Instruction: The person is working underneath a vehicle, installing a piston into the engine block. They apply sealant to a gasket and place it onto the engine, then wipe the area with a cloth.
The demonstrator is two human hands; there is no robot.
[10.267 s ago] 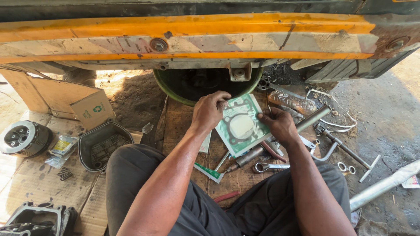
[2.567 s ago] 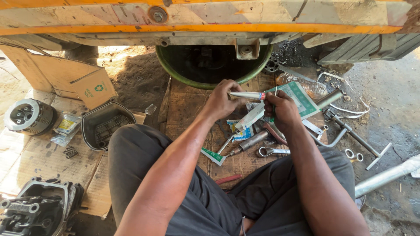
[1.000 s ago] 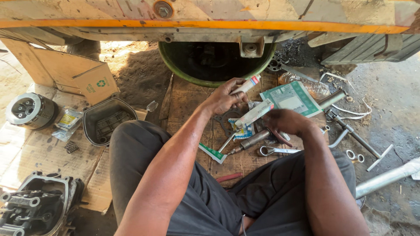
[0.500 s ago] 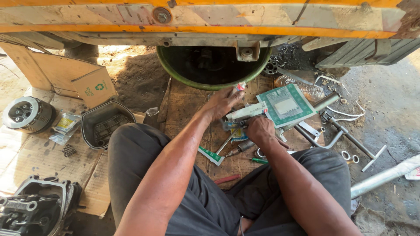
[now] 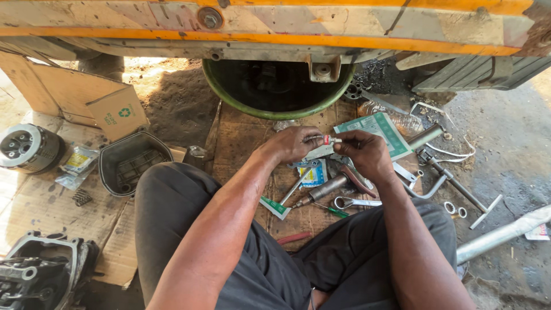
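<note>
My left hand grips a small silver tube with a red neck, held level above the cardboard. My right hand meets it at the red end, its fingertips pinched on the tube's cap. Just beyond my right hand lies a green and white gasket packet. Under the hands lie a screwdriver with a metal handle, a spanner and a blue and white packet.
A green round basin sits under the yellow vehicle frame. An engine cover, a cylinder and an engine case lie left on cardboard. Socket wrenches, washers and a silver pipe lie right.
My right hand has come back up from the tools on the cardboard to the tube's red end. The left hand has lowered the tube slightly and kept hold of it.
</note>
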